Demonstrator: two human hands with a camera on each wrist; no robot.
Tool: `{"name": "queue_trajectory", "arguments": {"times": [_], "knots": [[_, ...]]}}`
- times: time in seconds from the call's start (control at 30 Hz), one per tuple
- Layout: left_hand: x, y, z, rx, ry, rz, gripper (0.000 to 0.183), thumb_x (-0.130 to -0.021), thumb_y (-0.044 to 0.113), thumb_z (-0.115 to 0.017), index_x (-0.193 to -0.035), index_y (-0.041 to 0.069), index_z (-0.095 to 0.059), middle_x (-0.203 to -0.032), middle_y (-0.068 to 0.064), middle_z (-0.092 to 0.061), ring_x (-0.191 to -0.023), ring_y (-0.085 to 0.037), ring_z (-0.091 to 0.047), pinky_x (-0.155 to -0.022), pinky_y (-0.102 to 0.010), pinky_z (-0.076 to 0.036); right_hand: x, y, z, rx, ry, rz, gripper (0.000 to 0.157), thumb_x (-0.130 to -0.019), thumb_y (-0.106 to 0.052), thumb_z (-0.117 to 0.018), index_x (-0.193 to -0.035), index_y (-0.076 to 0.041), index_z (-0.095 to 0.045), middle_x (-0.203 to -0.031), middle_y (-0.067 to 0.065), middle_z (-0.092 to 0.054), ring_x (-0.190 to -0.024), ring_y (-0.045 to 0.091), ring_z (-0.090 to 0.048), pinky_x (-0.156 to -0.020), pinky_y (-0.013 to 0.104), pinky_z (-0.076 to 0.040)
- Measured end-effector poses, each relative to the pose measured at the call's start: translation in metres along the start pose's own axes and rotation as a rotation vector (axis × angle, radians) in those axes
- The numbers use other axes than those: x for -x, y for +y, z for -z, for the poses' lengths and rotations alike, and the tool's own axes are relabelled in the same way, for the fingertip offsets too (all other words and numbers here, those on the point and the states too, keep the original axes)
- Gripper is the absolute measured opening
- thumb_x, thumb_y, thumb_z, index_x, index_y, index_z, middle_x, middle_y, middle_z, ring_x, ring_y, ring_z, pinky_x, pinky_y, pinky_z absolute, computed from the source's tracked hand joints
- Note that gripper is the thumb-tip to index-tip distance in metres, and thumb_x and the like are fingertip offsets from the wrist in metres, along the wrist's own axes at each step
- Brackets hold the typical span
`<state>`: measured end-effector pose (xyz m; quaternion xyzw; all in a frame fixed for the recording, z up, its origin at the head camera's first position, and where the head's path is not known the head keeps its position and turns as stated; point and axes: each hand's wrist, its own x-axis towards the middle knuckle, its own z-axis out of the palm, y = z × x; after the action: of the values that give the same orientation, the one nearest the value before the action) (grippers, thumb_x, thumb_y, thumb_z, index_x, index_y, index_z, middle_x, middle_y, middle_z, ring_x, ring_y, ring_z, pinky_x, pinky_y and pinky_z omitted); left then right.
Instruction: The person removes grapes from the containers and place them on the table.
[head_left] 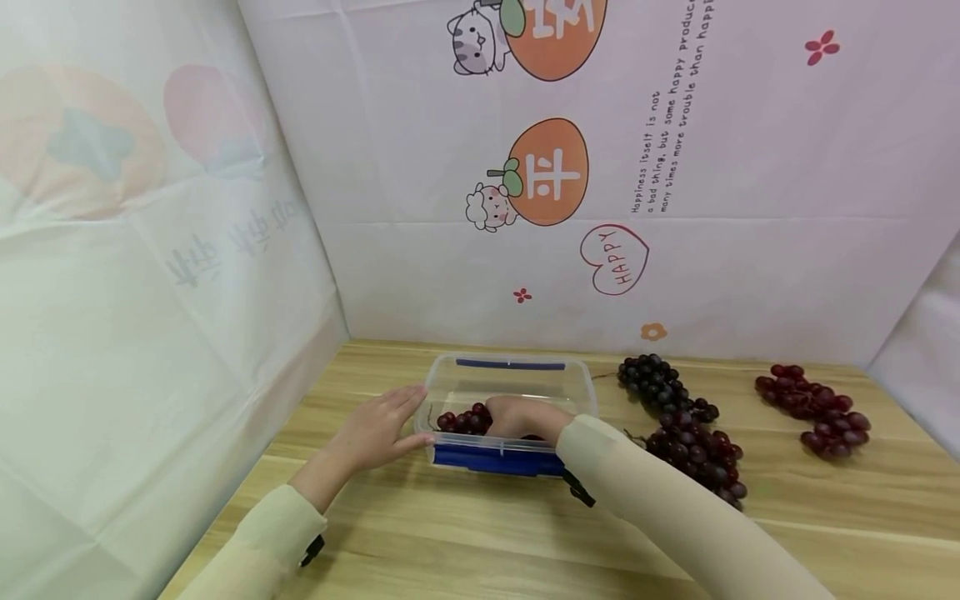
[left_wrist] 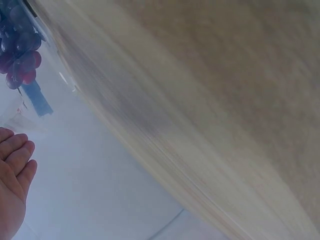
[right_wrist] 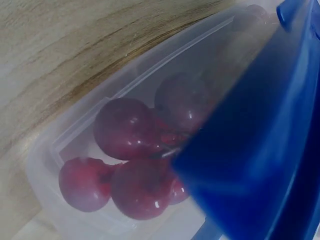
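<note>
A clear plastic container (head_left: 517, 385) with blue clip flaps (head_left: 495, 458) stands lidless on the table. Inside it lies a bunch of dark red grapes (head_left: 463, 421), also seen through the wall in the right wrist view as large red grapes (right_wrist: 142, 187). My right hand (head_left: 520, 415) reaches down into the container against these grapes; its fingertips are hidden, and the right wrist view does not show the hand. At the container's left end my left hand (head_left: 378, 429) touches the rim, fingers extended. The left wrist view shows the left hand (left_wrist: 15, 175) with straight fingers near the grapes (left_wrist: 22, 50).
Right of the container lie a bunch of black grapes (head_left: 656, 383) and a dark red bunch (head_left: 697, 454), touching each other. Another red bunch (head_left: 813, 408) lies farther right. A printed white cloth (head_left: 420, 275) hangs behind the wooden table (head_left: 420, 533).
</note>
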<state>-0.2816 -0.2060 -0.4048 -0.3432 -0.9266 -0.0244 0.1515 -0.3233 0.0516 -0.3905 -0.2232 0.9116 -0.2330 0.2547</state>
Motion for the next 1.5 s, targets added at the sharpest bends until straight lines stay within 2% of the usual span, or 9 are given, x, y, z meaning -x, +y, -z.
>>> {"name": "queue_trajectory", "arguments": {"times": [0.07,0.1,0.17,0.27,0.6,0.77,0.93,1.2,1.5], "knots": [[0.0001,0.0,0.0001,-0.001,0.003,-0.003,0.078,-0.094,0.057,-0.053,-0.143,-0.003,-0.044,-0.144,-0.019,-0.046,-0.13,-0.036,-0.046,-0.106,-0.049,-0.039,-0.0005,0.0004,0.0,0.004,0.002,0.006,0.029,-0.091,-0.018,-0.064,-0.11,0.002,-0.058,-0.101,0.006,-0.058,-0.076,0.018,-0.045,-0.064,0.033,-0.037],[0.0002,-0.0002,0.0001,-0.004,0.006,-0.006,0.078,-0.094,0.057,-0.053,-0.143,-0.003,-0.044,-0.144,-0.019,-0.046,-0.13,-0.035,-0.046,-0.106,-0.049,-0.039,-0.0008,0.0005,0.0002,0.007,0.004,0.012,0.018,-0.09,-0.017,-0.064,-0.096,-0.001,-0.057,-0.086,0.003,-0.053,-0.067,0.016,-0.04,-0.059,0.032,-0.034],[0.0003,-0.0006,-0.0001,-0.005,0.009,-0.01,0.078,-0.094,0.056,-0.054,-0.142,-0.003,-0.045,-0.143,-0.02,-0.047,-0.13,-0.034,-0.046,-0.106,-0.049,-0.039,-0.0016,0.0007,0.0006,0.012,0.011,0.022,0.022,-0.09,-0.014,-0.063,-0.078,-0.008,-0.046,-0.069,0.0,-0.037,-0.057,0.014,-0.029,-0.053,0.031,-0.028],[0.0001,-0.001,-0.0004,-0.009,0.013,-0.017,0.078,-0.094,0.057,-0.053,-0.142,-0.004,-0.045,-0.143,-0.02,-0.047,-0.13,-0.034,-0.046,-0.106,-0.049,-0.039,-0.0022,0.0015,0.0,0.02,0.023,0.034,0.028,-0.09,-0.011,-0.061,-0.073,-0.011,-0.038,-0.065,-0.001,-0.03,-0.054,0.013,-0.022,-0.051,0.03,-0.023],[0.0004,-0.001,-0.0006,-0.007,0.024,-0.017,0.078,-0.094,0.059,-0.051,-0.141,-0.004,-0.046,-0.142,-0.021,-0.048,-0.127,-0.037,-0.048,-0.104,-0.05,-0.041,-0.0029,0.0038,-0.0013,0.008,0.052,0.08,0.024,-0.088,-0.01,-0.063,-0.077,-0.009,-0.041,-0.068,0.002,-0.035,-0.057,0.015,-0.03,-0.052,0.03,-0.026],[0.0,-0.0003,0.0002,-0.001,0.011,-0.012,0.079,-0.094,0.059,-0.05,-0.142,-0.003,-0.045,-0.143,-0.02,-0.047,-0.129,-0.036,-0.047,-0.106,-0.05,-0.04,-0.0041,0.0045,-0.0005,0.065,0.08,0.106,0.025,-0.09,-0.013,-0.066,-0.078,-0.008,-0.044,-0.067,0.001,-0.037,-0.058,0.015,-0.033,-0.053,0.03,-0.029],[-0.0015,-0.001,-0.0002,0.01,0.011,-0.012,0.08,-0.094,0.06,-0.049,-0.142,-0.004,-0.045,-0.143,-0.021,-0.047,-0.129,-0.037,-0.046,-0.106,-0.051,-0.039,-0.0041,0.0032,0.0011,0.111,0.145,0.13,0.021,-0.088,-0.016,-0.07,-0.093,-0.006,-0.052,-0.079,0.003,-0.05,-0.069,0.018,-0.045,-0.06,0.033,-0.038],[-0.0017,-0.0018,-0.0009,0.013,0.024,-0.02,0.078,-0.093,0.057,-0.054,-0.142,-0.004,-0.045,-0.142,-0.021,-0.048,-0.128,-0.037,-0.047,-0.106,-0.05,-0.039,-0.001,0.0036,-0.0001,0.16,0.255,0.161,0.046,-0.085,-0.015,-0.075,-0.12,0.003,-0.051,-0.1,0.009,-0.06,-0.091,0.024,-0.059,-0.077,0.039,-0.052],[0.0003,-0.0015,-0.0035,0.005,0.023,-0.004,0.079,-0.093,0.059,-0.052,-0.142,-0.003,-0.046,-0.143,-0.02,-0.047,-0.129,-0.036,-0.047,-0.106,-0.051,-0.039,0.0026,0.0055,-0.0009,0.194,0.358,0.208,0.048,-0.081,-0.007,-0.076,-0.119,-0.001,-0.048,-0.105,0.01,-0.059,-0.092,0.021,-0.06,-0.077,0.034,-0.054]]}}
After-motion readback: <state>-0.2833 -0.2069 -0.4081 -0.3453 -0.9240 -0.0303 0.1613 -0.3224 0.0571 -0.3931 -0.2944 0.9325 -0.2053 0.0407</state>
